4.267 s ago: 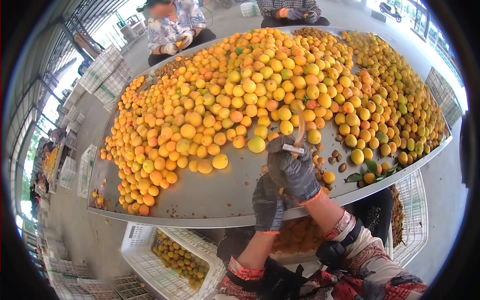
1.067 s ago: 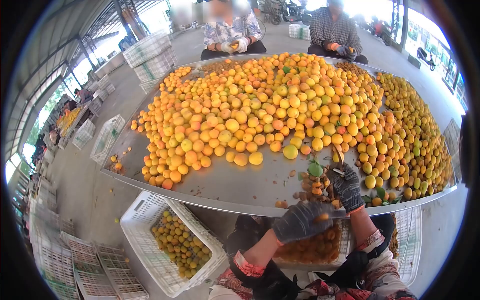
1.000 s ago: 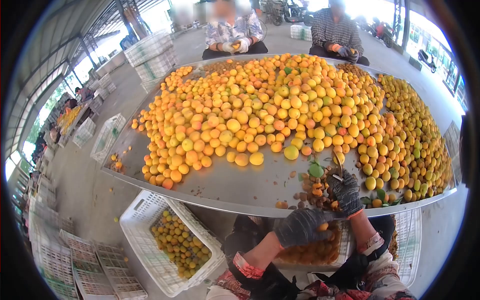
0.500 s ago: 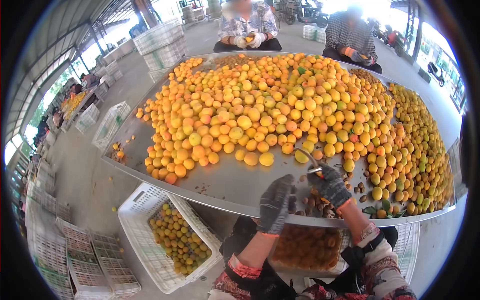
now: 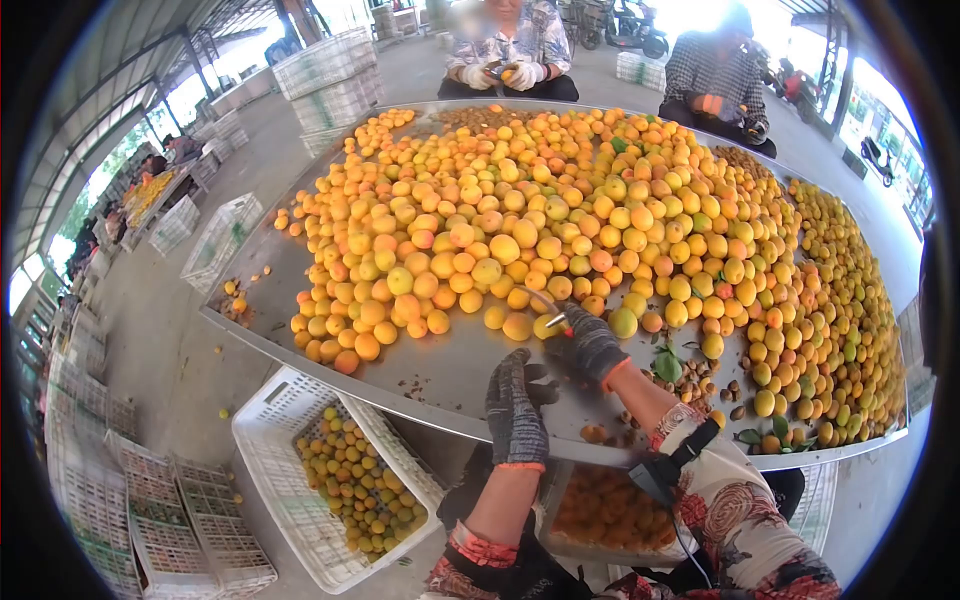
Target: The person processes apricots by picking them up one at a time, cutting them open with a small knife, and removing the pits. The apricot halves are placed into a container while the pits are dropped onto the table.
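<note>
My right hand [image 5: 590,345], in a dark grey glove, is closed around a small curved knife [image 5: 556,320] with a thin bent blade. The blade reaches toward the near edge of a large heap of apricots [image 5: 450,240]. My left hand [image 5: 516,410], gloved too, hovers over the table's near edge with its thumb and fingers apart and nothing visible in it. The metal table [image 5: 450,365] bears the heap. Brown apricot pits [image 5: 690,382] and a green leaf [image 5: 667,365] lie right of my right hand.
A white crate [image 5: 272,455] with greenish-yellow fruit stands at lower left. Below the table edge, a container holds orange fruit pieces [image 5: 615,508]. Two people [image 5: 510,50] sit across the table. Stacked crates [image 5: 325,75] stand at back left, and smaller fruit [image 5: 850,300] covers the right side.
My right hand has moved left and up with the knife, toward the heap. My left hand has shifted left and its fingers have spread. The green leaf now shows by the pits.
</note>
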Motion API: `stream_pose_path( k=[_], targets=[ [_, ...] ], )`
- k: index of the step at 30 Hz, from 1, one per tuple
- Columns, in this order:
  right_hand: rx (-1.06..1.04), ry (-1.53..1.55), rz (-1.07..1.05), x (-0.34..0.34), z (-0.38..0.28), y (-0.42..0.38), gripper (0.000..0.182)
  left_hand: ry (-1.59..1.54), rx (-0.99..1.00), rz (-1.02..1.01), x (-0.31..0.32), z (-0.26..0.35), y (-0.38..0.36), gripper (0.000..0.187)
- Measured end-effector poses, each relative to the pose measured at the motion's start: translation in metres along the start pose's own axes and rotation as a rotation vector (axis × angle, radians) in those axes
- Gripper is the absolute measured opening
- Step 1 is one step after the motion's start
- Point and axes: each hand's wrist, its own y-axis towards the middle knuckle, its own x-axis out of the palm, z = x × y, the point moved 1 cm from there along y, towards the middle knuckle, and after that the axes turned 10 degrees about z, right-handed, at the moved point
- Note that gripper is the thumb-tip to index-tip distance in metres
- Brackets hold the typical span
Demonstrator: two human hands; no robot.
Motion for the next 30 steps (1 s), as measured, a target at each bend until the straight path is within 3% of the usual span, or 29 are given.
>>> stream_pose_path(
  k=[1,4,5,7,9,11,12,13,14,15,17,18,19,21,22,23,25,26,30],
  targets=[
    [-0.004,0.003,-0.004,-0.002,0.0,-0.004,0.049,-0.001,0.003,0.005,-0.001,0.0,0.0,0.032],
    [0.066,0.571,-0.201,-0.015,0.004,-0.017,0.058,-0.001,-0.002,0.01,-0.001,0.0,-0.001,0.036],
    [0.065,0.572,-0.201,-0.014,0.008,-0.023,0.058,0.025,0.043,-0.015,0.001,0.003,-0.005,0.038],
    [-0.345,0.26,0.013,-0.024,-0.001,-0.037,0.058,0.054,0.092,-0.046,0.004,0.004,-0.008,0.04],
    [-0.375,0.258,-0.06,-0.051,-0.015,-0.05,0.057,0.277,0.161,-0.231,0.002,0.003,-0.007,0.043],
    [-0.567,0.287,0.002,-0.06,-0.02,-0.054,0.058,0.267,0.192,-0.233,0.003,-0.002,-0.009,0.041],
    [-0.565,0.287,0.012,-0.064,-0.02,-0.057,0.058,0.037,0.063,-0.304,0.005,-0.004,-0.011,0.041],
    [-0.366,0.514,-0.036,-0.068,-0.018,-0.06,0.057,-0.194,-0.069,-0.37,0.006,-0.004,-0.013,0.042],
    [-0.163,0.737,-0.086,-0.071,-0.017,-0.064,0.056,-0.19,-0.066,-0.376,0.008,-0.002,-0.014,0.042],
    [-0.165,0.738,-0.081,-0.081,-0.021,-0.072,0.056,-0.283,-0.024,-0.482,0.012,0.001,-0.017,0.045],
    [0.202,0.799,-0.02,-0.099,-0.026,-0.091,0.05,-0.373,0.016,-0.592,0.015,0.002,-0.02,0.048],
    [0.011,0.756,0.056,-0.095,-0.019,-0.098,0.046,-0.383,0.013,-0.624,0.015,0.001,-0.02,0.051],
    [0.014,0.758,0.064,-0.09,-0.012,-0.104,0.046,-0.393,0.01,-0.657,0.016,0.0,-0.02,0.053],
    [-0.435,0.407,0.268,-0.088,-0.009,-0.115,0.044,-0.358,0.036,-0.654,0.017,-0.001,-0.025,0.054],
    [-0.102,0.726,0.076,-0.095,-0.02,-0.124,0.043,-0.326,0.064,-0.643,0.017,-0.002,-0.027,0.055],
    [-0.099,0.729,0.082,-0.091,-0.019,-0.125,0.043,-0.321,0.061,-0.647,0.016,-0.002,-0.028,0.055],
    [-0.495,0.453,0.304,-0.084,-0.022,-0.128,0.044,-0.257,0.049,-0.631,0.012,-0.002,-0.029,0.056],
    [-0.271,0.519,0.242,-0.083,-0.028,-0.133,0.046,-0.254,0.047,-0.633,0.011,-0.005,-0.028,0.056],
    [-0.414,0.368,0.402,-0.08,-0.041,-0.137,0.045,-0.263,0.02,-0.623,0.012,-0.008,-0.028,0.058]
  ],
)
